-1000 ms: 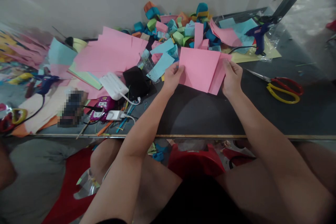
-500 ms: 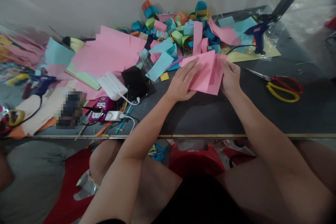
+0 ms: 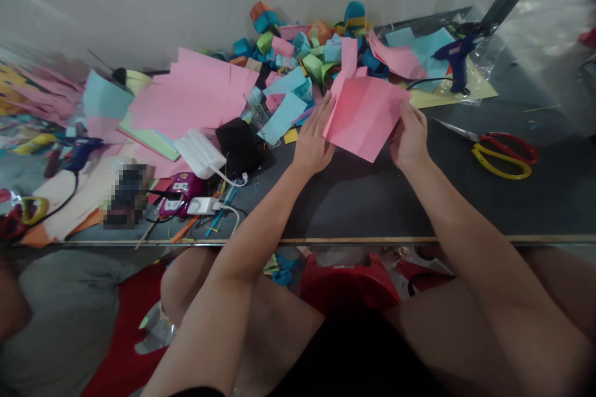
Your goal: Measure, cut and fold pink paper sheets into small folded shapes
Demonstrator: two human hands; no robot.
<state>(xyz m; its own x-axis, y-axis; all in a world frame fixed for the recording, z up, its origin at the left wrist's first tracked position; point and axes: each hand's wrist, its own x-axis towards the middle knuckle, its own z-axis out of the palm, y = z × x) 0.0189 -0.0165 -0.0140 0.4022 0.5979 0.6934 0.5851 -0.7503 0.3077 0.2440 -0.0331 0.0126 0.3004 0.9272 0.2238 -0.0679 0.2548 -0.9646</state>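
A folded sheet of pink paper [image 3: 365,118] is held between my two hands above the table, its wide face turned up and a narrower flap raised at the left. My left hand [image 3: 313,141] has the left side of it, fingers long and straight along the flap, thumb mostly hidden by the sheet. At the right edge, my right hand [image 3: 410,136] pinches the paper, with the thumb partly behind it. Scissors with red and yellow handles [image 3: 505,152] lie to the right of my right hand. Light blue paper strips [image 3: 285,116] lie beyond my left hand.
Coloured paper pieces [image 3: 316,65] pile against the wall. A blue glue gun [image 3: 459,62] stands at the back right. Large pink sheets [image 3: 195,90], a white power bank [image 3: 200,154] and a purple power strip [image 3: 181,192] are to the left, near another seated person [image 3: 60,316].
The pink paper has turned so its wide face shows, where two spread layers showed before. My left hand has slid slightly left, to the paper's edge; my right hand stays nearly in place.
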